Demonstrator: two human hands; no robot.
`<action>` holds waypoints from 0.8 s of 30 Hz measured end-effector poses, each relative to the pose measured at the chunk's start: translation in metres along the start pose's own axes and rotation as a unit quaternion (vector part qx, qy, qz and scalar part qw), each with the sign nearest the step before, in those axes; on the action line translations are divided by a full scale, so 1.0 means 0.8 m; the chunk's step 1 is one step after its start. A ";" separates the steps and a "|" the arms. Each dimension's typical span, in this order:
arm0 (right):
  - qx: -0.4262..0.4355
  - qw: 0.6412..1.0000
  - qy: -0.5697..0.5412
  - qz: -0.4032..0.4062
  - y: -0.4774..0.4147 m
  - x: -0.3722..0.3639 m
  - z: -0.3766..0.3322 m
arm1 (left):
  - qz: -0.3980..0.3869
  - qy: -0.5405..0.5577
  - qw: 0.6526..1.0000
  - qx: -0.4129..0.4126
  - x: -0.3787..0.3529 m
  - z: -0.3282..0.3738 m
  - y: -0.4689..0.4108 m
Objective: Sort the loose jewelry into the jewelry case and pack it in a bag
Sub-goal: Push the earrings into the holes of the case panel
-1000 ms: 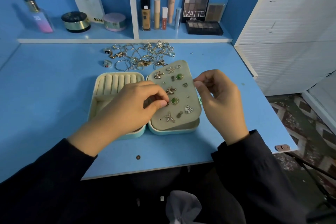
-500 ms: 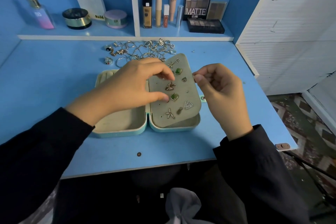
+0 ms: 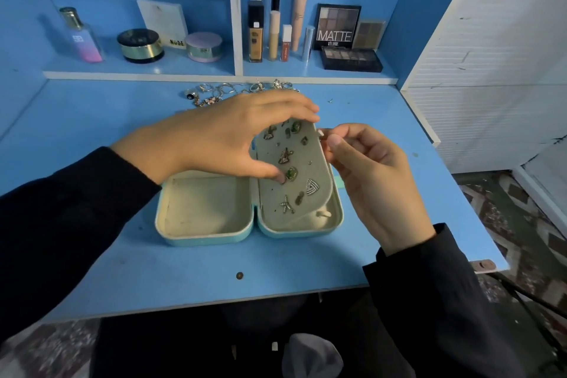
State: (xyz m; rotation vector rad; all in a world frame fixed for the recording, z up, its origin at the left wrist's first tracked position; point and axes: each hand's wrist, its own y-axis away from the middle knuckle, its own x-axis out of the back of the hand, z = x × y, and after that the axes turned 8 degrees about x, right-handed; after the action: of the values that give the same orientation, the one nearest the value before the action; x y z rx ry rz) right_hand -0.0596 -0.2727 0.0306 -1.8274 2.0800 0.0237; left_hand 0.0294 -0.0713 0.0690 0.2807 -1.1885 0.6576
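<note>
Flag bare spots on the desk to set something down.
Widest: desk left of the case, between left sleeve and shelf. Also the front strip between case and desk edge, and the right corner by the white wall. Crowded: jewelry pile behind the case, left hand and right hand over the panel.

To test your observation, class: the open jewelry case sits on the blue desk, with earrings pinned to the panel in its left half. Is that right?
No. The head view shows the earrings pinned to the panel in the right half of the open jewelry case on the blue desk.
</note>
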 end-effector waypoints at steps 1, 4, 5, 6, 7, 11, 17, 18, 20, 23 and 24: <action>-0.010 1.000 -0.028 -0.005 0.001 -0.002 0.000 | 0.007 0.004 1.000 -0.004 0.001 -0.001 0.002; -0.034 0.993 -0.111 -0.016 0.002 -0.007 0.000 | 0.032 -0.002 0.999 -0.023 -0.001 -0.007 0.008; -0.039 0.990 -0.131 -0.018 0.002 -0.007 0.003 | 0.044 -0.004 0.999 -0.030 -0.003 -0.008 0.010; -0.043 0.989 -0.144 -0.020 0.002 -0.007 0.006 | 0.060 -0.003 0.998 -0.038 -0.005 -0.010 0.012; -0.045 0.988 -0.147 -0.022 0.003 -0.006 0.010 | 0.078 -0.001 0.996 -0.045 -0.008 -0.012 0.014; -0.059 0.991 -0.111 -0.051 0.003 -0.004 0.029 | 0.148 0.002 0.987 -0.063 -0.016 -0.021 0.024; -0.096 0.988 -0.089 -0.080 0.004 -0.016 0.047 | 0.222 0.002 0.971 -0.084 -0.026 -0.034 0.035; -0.100 0.988 -0.084 -0.083 0.004 -0.018 0.048 | 0.229 0.002 0.970 -0.083 -0.027 -0.035 0.036; -0.101 0.988 -0.073 -0.090 0.004 -0.020 0.050 | 0.239 0.004 0.968 -0.082 -0.029 -0.036 0.038; -0.094 0.989 -0.052 -0.097 0.005 -0.021 0.052 | 0.252 0.005 0.964 -0.082 -0.032 -0.037 0.041; -0.092 0.990 -0.043 -0.100 0.005 -0.021 0.052 | 0.257 0.006 0.963 -0.083 -0.034 -0.038 0.041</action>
State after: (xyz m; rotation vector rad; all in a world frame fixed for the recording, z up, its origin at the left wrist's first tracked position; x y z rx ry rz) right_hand -0.0512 -0.2453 -0.0041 -2.0979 1.8804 0.2440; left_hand 0.0271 -0.0380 0.0286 -0.1827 -1.3070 0.9995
